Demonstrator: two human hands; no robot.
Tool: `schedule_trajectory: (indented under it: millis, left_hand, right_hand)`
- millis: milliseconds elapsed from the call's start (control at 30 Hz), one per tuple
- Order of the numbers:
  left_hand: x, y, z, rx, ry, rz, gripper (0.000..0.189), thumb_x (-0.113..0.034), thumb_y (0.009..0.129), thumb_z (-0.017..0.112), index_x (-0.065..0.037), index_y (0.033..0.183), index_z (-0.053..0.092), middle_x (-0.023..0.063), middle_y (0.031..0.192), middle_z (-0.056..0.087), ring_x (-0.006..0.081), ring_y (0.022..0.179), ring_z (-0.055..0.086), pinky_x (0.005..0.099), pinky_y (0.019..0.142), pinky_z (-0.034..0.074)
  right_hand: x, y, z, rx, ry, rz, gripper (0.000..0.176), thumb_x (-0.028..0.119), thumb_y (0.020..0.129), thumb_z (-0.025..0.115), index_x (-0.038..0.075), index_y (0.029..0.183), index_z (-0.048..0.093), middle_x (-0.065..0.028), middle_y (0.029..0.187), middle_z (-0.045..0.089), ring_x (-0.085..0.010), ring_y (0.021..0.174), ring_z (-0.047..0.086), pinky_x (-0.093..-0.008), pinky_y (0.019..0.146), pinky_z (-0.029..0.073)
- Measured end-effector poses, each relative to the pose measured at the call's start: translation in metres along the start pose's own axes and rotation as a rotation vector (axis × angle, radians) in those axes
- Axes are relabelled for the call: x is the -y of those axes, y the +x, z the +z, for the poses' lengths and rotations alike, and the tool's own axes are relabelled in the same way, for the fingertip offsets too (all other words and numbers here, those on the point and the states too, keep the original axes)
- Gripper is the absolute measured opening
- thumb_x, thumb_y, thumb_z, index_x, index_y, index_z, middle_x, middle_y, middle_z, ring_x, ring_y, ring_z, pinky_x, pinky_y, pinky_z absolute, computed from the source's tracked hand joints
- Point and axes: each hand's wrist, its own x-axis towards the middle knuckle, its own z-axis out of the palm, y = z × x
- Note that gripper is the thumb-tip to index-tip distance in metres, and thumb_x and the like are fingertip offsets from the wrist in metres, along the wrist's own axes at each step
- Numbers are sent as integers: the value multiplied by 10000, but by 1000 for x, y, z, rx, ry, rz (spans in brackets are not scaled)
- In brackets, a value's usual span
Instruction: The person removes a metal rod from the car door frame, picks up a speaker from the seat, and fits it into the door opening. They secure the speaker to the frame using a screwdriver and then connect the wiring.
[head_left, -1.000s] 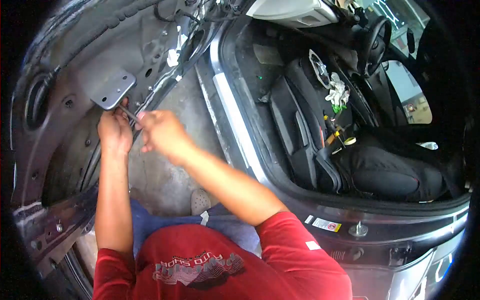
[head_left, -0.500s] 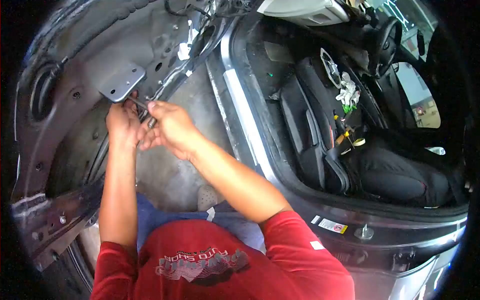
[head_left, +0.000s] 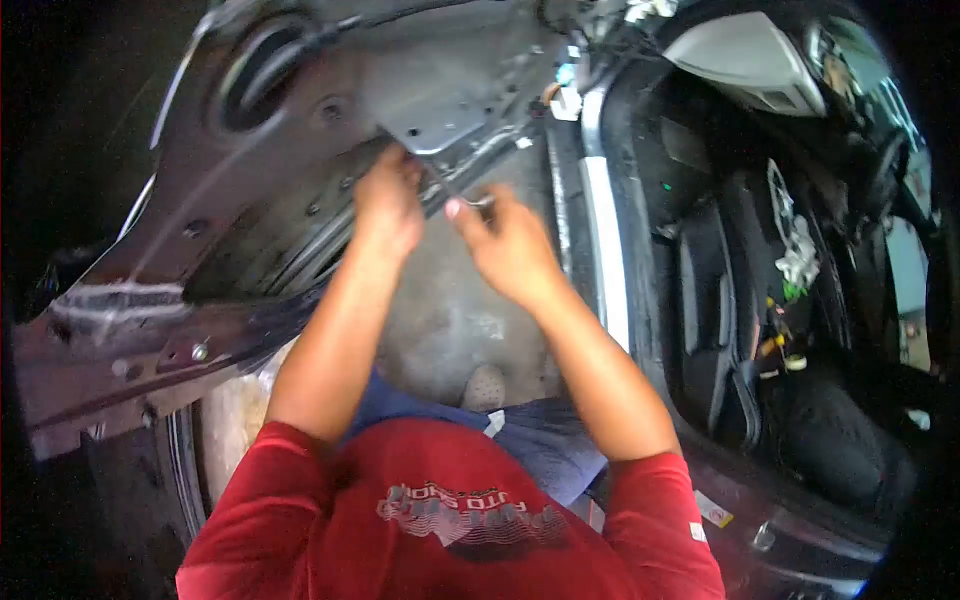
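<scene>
My right hand [head_left: 507,245] is closed around the end of a slim metal socket wrench [head_left: 441,184], whose shaft slants up and left toward the door. Just below the corner of a grey metal plate [head_left: 425,128], my left hand [head_left: 392,203] has its fingers curled at the wrench's far end. Motion blur and the fingers hide what the left hand pinches. The plate, with several holes, belongs to the stripped inner side of an open car door [head_left: 270,170].
To the right lies the car's doorway with its pale sill strip [head_left: 607,250] and a black seat [head_left: 705,300]. White gloves [head_left: 797,262] and small yellow items [head_left: 775,345] rest inside. Wiring [head_left: 560,90] hangs by the hinge side. Concrete floor [head_left: 460,310] shows between door and body.
The view has shifted, so door, hands and car interior sit farther right. My right hand has moved away from my left along the wrench, and its wrist has turned.
</scene>
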Motion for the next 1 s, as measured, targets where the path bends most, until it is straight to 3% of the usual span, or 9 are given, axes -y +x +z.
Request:
schedule_trajectory:
  millis: [200,267,533,600,633,733,800,933,1000]
  left_hand:
    - [5,6,-5,-34,-3,16,232,-118,1073,496,-10,1201,656,88,1105,689,210,1035,613,357,963,469]
    - [-1,-3,-4,57,-41,-12,224,-140,1014,639,34,1144,695,123,1094,707,216,1058,623,364,994,446]
    - [0,-4,2,25,-65,33,151,-104,998,648,11,1084,695,98,1019,706,209,1011,641,369,983,447]
    - [0,-7,4,18,-68,31,144,-103,996,649,9,1075,695,89,1009,706,203,1007,640,361,970,449]
    - [0,-7,4,11,-69,32,138,-101,995,649,6,1067,696,80,999,706,197,1002,638,353,956,451]
    - [-1,-1,1,56,-84,26,127,-98,994,651,2,1058,698,74,983,704,190,994,632,340,942,453]
    - [2,2,-5,44,-59,3,132,-97,998,649,6,1067,694,83,994,703,191,997,629,342,941,457]
    - [1,0,-5,43,-74,-18,156,-100,1010,645,17,1107,680,102,1048,697,194,1009,623,348,943,460]
    - [0,4,-8,80,-93,-61,187,-124,1027,628,18,1138,675,94,1083,694,196,1017,619,343,949,453]
  right_hand:
    - [-7,10,12,324,907,475,380,301,1115,514,-29,1293,577,-129,808,657,-253,623,640,-411,717,579]
    - [-6,11,11,470,1212,565,401,313,1141,451,-5,1342,588,-116,814,671,-190,655,649,-380,700,569]
    - [-16,6,7,-147,-297,-425,410,328,1070,621,-29,1271,614,-126,813,674,-235,715,674,-419,744,572]
    - [-27,24,2,373,1383,478,426,341,1051,642,-28,1262,615,-169,823,680,-344,775,705,-471,788,568]
    - [-24,21,2,371,1385,476,426,341,1051,642,-28,1262,615,-169,823,680,-344,775,705,-471,788,568]
    - [-3,5,7,57,98,-16,398,262,1050,632,4,1350,591,-196,865,700,-408,818,690,-510,869,559]
    - [-6,1,15,-179,-289,-471,446,194,996,689,-28,1362,564,-169,890,678,-297,770,645,-431,763,544]
    - [-10,16,32,-253,-424,-565,427,169,981,701,16,1351,555,-112,849,634,-272,740,601,-409,691,494]
    - [-8,23,36,249,905,265,334,158,1005,683,51,1303,577,-2,784,540,-157,663,511,-362,672,468]
